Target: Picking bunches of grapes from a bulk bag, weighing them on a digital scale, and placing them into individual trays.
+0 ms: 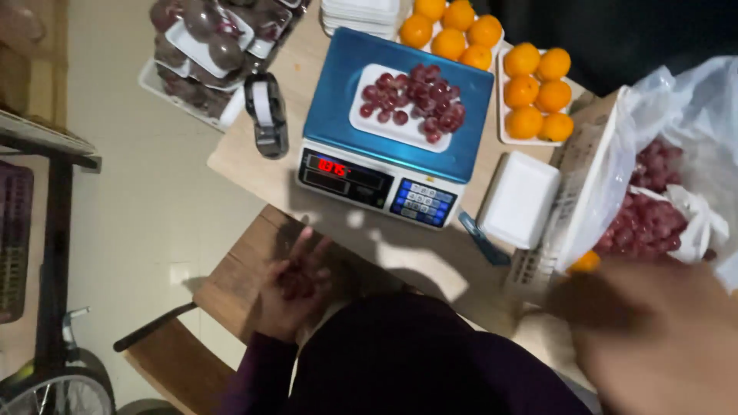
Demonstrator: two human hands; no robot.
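Observation:
My left hand is low by my lap, palm up, cupping a few loose red grapes. My right hand is a blurred shape at the lower right, just below the white basket; whether it holds anything I cannot tell. A blue-topped scale stands on the wooden table with a white tray of red grapes on its platform. The basket is lined with a clear plastic bag full of red grapes.
Empty white foam trays lie between scale and basket, a blue tool beside them. Trays of oranges sit behind, wrapped grape packs at back left, a label gun left of the scale. A bicycle wheel shows at lower left.

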